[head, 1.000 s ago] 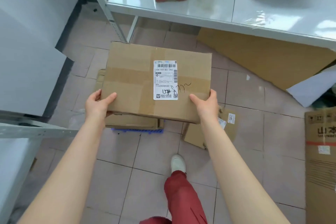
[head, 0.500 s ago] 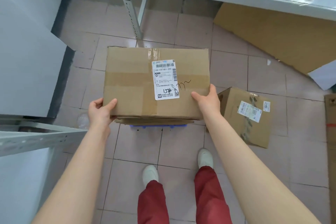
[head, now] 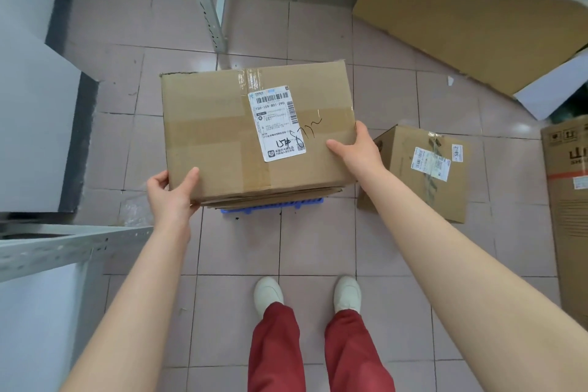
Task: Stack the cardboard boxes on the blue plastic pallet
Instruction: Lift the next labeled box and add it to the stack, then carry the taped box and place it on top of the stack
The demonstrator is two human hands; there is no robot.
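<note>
Cardboard first: our box [head: 222, 130] sits directly over the pallet [head: 273, 204], above flat cardboard already lying there. We should square its edges to the pallet before lowering. Left hand [head: 171, 192] and right hand [head: 358, 153] clasp opposite near corners.

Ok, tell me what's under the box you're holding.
Under the held box: edges of flattened cardboard, then a strip of blue pallet. The rest of both is covered.

We see a tan cardboard box [head: 222, 137] with a white barcode label [head: 276, 124] and black scrawl, a blue pallet [head: 273, 204] edge beneath, pale pink floor tiles [head: 318, 245], dark red trousers [head: 276, 350], white shoes [head: 268, 294].
</note>
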